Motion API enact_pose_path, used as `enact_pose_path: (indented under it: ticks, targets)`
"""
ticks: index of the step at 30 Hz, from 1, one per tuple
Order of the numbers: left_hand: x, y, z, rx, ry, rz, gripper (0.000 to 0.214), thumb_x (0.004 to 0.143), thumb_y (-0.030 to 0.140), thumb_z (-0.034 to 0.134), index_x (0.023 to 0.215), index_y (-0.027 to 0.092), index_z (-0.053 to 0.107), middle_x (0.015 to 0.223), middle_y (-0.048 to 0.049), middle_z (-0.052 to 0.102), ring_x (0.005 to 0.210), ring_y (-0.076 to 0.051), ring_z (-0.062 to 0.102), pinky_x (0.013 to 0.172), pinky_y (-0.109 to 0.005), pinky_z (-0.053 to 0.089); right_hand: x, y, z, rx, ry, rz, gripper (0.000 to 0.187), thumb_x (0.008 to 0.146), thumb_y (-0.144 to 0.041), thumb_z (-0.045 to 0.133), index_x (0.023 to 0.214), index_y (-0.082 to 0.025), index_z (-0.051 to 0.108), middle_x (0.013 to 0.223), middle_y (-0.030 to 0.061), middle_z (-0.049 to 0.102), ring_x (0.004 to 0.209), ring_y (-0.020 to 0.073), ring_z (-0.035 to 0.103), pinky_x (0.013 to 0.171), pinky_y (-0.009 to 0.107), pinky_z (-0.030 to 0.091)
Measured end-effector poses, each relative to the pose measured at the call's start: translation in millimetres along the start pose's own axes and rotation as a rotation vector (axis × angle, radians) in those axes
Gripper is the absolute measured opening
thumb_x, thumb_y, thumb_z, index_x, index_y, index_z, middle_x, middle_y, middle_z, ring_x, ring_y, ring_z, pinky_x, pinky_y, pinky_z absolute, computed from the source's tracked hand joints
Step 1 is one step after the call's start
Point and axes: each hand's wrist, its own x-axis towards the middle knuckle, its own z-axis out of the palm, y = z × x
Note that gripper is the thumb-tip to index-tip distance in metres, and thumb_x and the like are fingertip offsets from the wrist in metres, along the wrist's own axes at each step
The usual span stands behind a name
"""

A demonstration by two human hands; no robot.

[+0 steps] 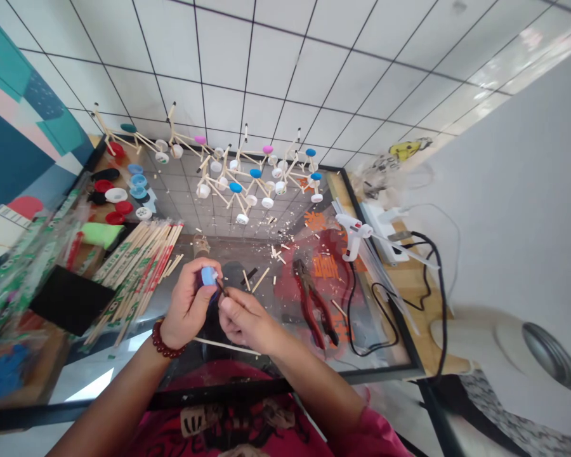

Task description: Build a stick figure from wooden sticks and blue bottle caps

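Note:
A light blue bottle cap [208, 275] is pinched between the thumb and fingers of my left hand [189, 304], its open side facing right. My right hand [245, 319] is closed on a thin dark tool [221, 287], whose tip meets the cap; its exact kind is too small to make out. Small whitish bits show at the cap's edge. Just beyond my hands, short wooden pieces [261, 280] and a small black strip [252, 275] lie on the glass tabletop. A long thin stick [228, 346] rests below my right hand.
Red-handled pliers [311, 304] and a white glue gun [354, 233] with its cord lie to the right. Bundled chopsticks [140, 266], a black sheet [71, 299] and loose caps [117, 195] are at left. Several stick-and-cap figures [252, 181] stand at the back.

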Motion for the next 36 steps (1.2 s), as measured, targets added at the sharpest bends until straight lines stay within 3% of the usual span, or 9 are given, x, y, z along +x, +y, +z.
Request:
enact_pose_path:
  ticks: [2,5,9,13,18,24,30,33,36]
  targets:
    - [-2,-2,1.9,0.010,0.015,-0.011,0.024,0.107,0.042,0.063,0.122,0.025,0.063,0.105,-0.0039,0.072,0.079,-0.017,0.066,0.076,-0.032,0.054,3,3,1,0.171,-0.043,0.068,0.061,0.091,-0.082,0.065,0.083,-0.029,0.037,0.059,-0.0135,0.034,0.044,0.0065,0.020,0.042,0.021,0.019]
    - [-4,-2,5.8,0.053,0.035,-0.033,0.022,0.108,0.042,0.061,0.122,0.025,0.064,0.106,-0.0043,0.073,0.086,-0.019,0.067,0.083,-0.033,0.054,5,3,-1,0.132,0.006,0.064,0.060,0.092,-0.082,0.062,0.084,-0.028,0.037,0.060,-0.0129,0.035,0.046,0.0072,0.021,0.042,0.020,0.021]
    - [-6,-1,9.4,-0.003,0.088,-0.092,0.032,0.108,0.050,0.058,0.125,0.024,0.067,0.108,-0.0065,0.075,0.099,-0.023,0.070,0.095,-0.037,0.054,3,-5,-12,-0.408,0.155,-0.073,0.039,0.109,-0.062,0.052,0.094,-0.027,0.047,0.074,-0.0053,0.053,0.062,0.0132,0.050,0.057,0.024,0.041]
    - [-6,0,8.3,-0.024,0.044,-0.137,0.039,0.109,0.055,0.054,0.126,0.024,0.070,0.110,-0.0084,0.077,0.100,-0.024,0.071,0.097,-0.038,0.055,-2,-17,-19,-0.959,0.192,-0.174,0.022,0.114,-0.044,0.049,0.105,-0.025,0.053,0.085,-0.0005,0.065,0.075,0.0187,0.064,0.069,0.029,0.046]
    - [-2,0,4.7,0.073,-0.020,-0.147,0.045,0.109,0.061,0.049,0.116,0.023,0.073,0.105,-0.0087,0.076,0.093,-0.024,0.070,0.092,-0.039,0.057,-5,-24,-18,-1.177,0.184,-0.137,0.020,0.114,-0.040,0.049,0.113,-0.022,0.056,0.086,0.0020,0.070,0.075,0.0211,0.067,0.068,0.031,0.045]
    - [3,1,1.4,0.067,-0.038,-0.140,0.050,0.102,0.069,0.058,0.113,0.023,0.075,0.104,-0.0111,0.075,0.094,-0.026,0.070,0.089,-0.040,0.058,-5,-23,-23,-0.714,0.151,-0.155,0.036,0.107,-0.052,0.059,0.085,-0.026,0.046,0.072,-0.0055,0.051,0.066,0.0146,0.051,0.062,0.027,0.038]
    - [5,3,1.2,-0.269,-0.148,-0.283,0.039,0.097,0.060,0.074,0.105,0.022,0.071,0.084,-0.0020,0.067,0.059,-0.014,0.058,0.056,-0.028,0.051,-3,-17,-24,0.041,-0.101,0.095,0.052,0.091,-0.074,0.071,0.096,-0.026,0.052,0.061,-0.0117,0.038,0.049,0.0079,0.025,0.044,0.022,0.022]
    - [7,2,1.6,-0.362,-0.173,-0.333,0.036,0.096,0.053,0.079,0.113,0.022,0.069,0.090,-0.0015,0.069,0.056,-0.011,0.057,0.053,-0.025,0.051,1,-11,-23,0.104,-0.108,0.117,0.052,0.093,-0.075,0.068,0.096,-0.025,0.055,0.058,-0.0116,0.042,0.047,0.0073,0.022,0.041,0.021,0.017]
    - [8,2,2.5,-0.345,-0.157,-0.360,0.040,0.096,0.053,0.079,0.119,0.022,0.070,0.094,-0.0025,0.072,0.057,-0.010,0.059,0.054,-0.023,0.052,4,-6,-22,-0.031,-0.012,0.054,0.048,0.096,-0.072,0.065,0.095,-0.025,0.056,0.059,-0.0119,0.037,0.047,0.0086,0.028,0.043,0.021,0.025]
